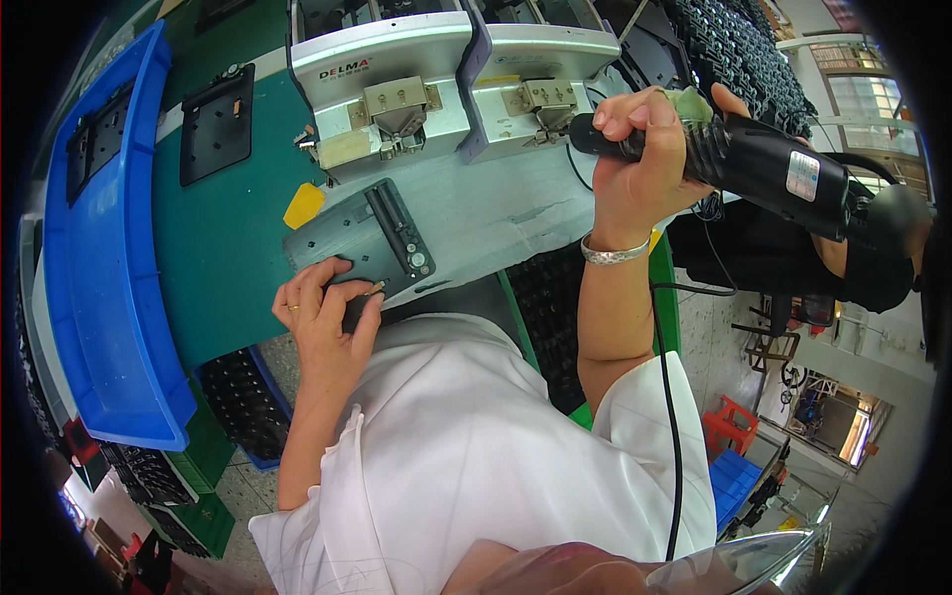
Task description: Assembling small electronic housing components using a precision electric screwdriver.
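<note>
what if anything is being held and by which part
The right hand grips a black handheld tool by its ridged section; the left hand pinches a small piece, by which part is unclear.

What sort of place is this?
It looks like a factory assembly workshop: the person's right hand grips a black handheld tool, metal machines stand on the workbench, and many dark parts are piled up beyond.

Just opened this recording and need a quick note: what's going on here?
A person's right hand holds up a black handheld tool, clear of the dark panel on the bench. At the panel's near edge, the left hand pinches a small metal piece. A similar panel lies to the left, beside a blue tray.
</note>
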Available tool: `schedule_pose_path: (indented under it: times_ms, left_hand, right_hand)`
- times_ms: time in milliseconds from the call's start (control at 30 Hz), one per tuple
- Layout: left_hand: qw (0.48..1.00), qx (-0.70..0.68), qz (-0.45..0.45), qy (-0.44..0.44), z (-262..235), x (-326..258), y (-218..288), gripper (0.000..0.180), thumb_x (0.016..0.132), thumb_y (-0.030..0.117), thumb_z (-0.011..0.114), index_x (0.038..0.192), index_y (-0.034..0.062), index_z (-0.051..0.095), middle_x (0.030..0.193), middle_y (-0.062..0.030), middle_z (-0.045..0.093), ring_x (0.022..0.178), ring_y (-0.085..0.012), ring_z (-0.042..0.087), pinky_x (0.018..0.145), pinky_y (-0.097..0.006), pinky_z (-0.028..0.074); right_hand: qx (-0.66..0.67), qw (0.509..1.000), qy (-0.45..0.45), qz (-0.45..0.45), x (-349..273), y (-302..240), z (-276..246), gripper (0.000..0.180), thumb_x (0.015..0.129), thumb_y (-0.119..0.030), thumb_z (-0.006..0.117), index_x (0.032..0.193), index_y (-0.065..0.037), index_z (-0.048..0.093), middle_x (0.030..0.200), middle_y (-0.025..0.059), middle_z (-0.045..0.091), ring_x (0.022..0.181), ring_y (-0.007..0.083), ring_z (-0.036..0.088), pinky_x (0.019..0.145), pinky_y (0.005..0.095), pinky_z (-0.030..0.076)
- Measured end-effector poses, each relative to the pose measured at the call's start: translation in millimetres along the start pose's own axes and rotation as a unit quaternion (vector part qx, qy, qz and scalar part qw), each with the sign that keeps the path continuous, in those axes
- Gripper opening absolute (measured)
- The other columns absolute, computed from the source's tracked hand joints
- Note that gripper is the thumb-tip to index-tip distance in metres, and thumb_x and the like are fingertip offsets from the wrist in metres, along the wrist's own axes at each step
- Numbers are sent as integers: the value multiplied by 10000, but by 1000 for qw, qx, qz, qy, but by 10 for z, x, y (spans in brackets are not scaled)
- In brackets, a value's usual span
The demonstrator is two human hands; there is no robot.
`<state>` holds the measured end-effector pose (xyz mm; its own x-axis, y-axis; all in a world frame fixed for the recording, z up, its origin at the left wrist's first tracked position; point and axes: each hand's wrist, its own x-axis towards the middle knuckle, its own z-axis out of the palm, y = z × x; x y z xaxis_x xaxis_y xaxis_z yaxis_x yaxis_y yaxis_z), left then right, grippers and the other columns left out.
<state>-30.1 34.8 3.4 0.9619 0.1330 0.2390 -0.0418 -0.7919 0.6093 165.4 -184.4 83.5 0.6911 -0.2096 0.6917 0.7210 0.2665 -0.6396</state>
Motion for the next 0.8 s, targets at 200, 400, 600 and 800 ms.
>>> schedule_pose_path:
  times_ms: [200, 400, 600, 800]
  left_hand:
    - [1000, 4, 2, 0, 8, -5, -7, 176, 703, 118, 756, 853, 134, 664, 1128, -32, 573, 1134, -229, 484, 993, -388, 233]
    - [1000, 7, 4, 4, 20, -5, -7, 177, 706, 133, 760, 856, 135, 666, 1125, -32, 573, 1132, -225, 488, 988, -383, 235]
    - [1000, 6, -5, 10, 33, -9, 9, 190, 705, 143, 766, 867, 133, 666, 1136, -31, 569, 1127, -233, 487, 991, -392, 236]
    - [999, -16, -5, -46, -111, -3, -8, 271, 687, 152, 769, 934, 136, 660, 1181, -31, 546, 1153, -253, 467, 1000, -416, 246]
  right_hand:
    - [17, 1000, 11, -6, 5, 1, 27, 496, 788, 85, 516, 1244, 7, 339, 570, 88, 542, 456, 141, 531, 520, 330, 522]
    - [-16, 999, -31, 6, 54, 47, -29, 488, 807, 87, 508, 1252, -9, 335, 586, 90, 528, 465, 152, 526, 516, 337, 512]
    - [-38, 996, -67, 46, 117, -18, 104, 458, 821, 68, 538, 1240, -7, 369, 592, 87, 528, 469, 149, 518, 516, 329, 502]
    - [6, 990, -92, 111, 129, -66, 40, 449, 830, 64, 559, 1238, -4, 384, 606, 80, 543, 463, 148, 520, 489, 327, 485]
